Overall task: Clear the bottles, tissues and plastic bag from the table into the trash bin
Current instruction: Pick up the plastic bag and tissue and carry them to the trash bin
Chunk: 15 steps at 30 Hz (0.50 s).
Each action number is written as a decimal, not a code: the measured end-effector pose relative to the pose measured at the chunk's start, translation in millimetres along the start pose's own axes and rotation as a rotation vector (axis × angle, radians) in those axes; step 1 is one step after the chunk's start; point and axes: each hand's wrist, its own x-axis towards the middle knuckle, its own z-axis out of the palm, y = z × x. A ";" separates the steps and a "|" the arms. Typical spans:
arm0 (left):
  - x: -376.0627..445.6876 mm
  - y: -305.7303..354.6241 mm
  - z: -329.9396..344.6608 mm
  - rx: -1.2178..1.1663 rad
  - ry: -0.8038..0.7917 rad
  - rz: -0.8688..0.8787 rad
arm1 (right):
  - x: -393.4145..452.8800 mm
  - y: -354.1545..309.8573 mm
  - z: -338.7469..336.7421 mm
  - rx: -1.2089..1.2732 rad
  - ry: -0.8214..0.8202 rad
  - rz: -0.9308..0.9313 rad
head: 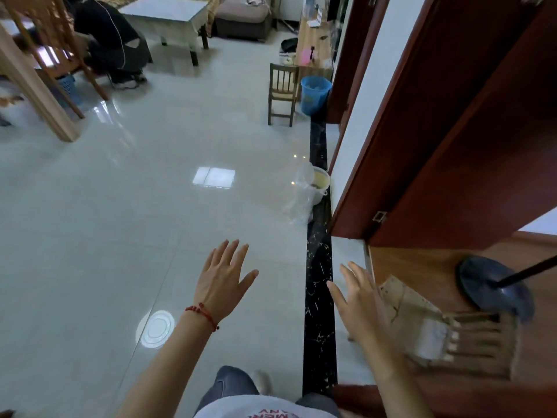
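Head view: both hands, left (224, 277) and right (360, 300), spread empty, walking stage; blue bin (315, 95) far ahead, next reach likely the table (168, 13).

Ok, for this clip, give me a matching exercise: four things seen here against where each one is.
Things:
1. blue plastic bin
2. small wooden chair
3. clear plastic bag
4. red string bracelet

Places:
A. on the left wrist
B. draped over a white pot by the dark floor strip
C. just left of the blue bin
D. far end of the floor, beside a wooden cabinet

Pairs: 1-D, 2-C, 3-B, 4-A
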 end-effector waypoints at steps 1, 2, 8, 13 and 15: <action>12.6 -2.9 -0.6 -0.003 -0.005 -0.005 | 14.7 -1.6 0.2 -0.013 -0.005 -0.004; 23.7 -5.3 -0.8 -0.008 -0.008 -0.014 | 28.3 -2.9 0.5 -0.024 -0.007 -0.009; 82.6 -17.0 -0.5 -0.016 0.000 -0.092 | 110.7 -3.8 8.9 -0.019 -0.017 -0.051; 135.8 -26.3 1.5 -0.035 0.046 -0.227 | 198.1 -4.3 19.1 -0.018 -0.090 -0.171; 155.2 -28.2 0.6 -0.049 0.067 -0.292 | 235.4 -6.2 20.5 -0.018 -0.095 -0.233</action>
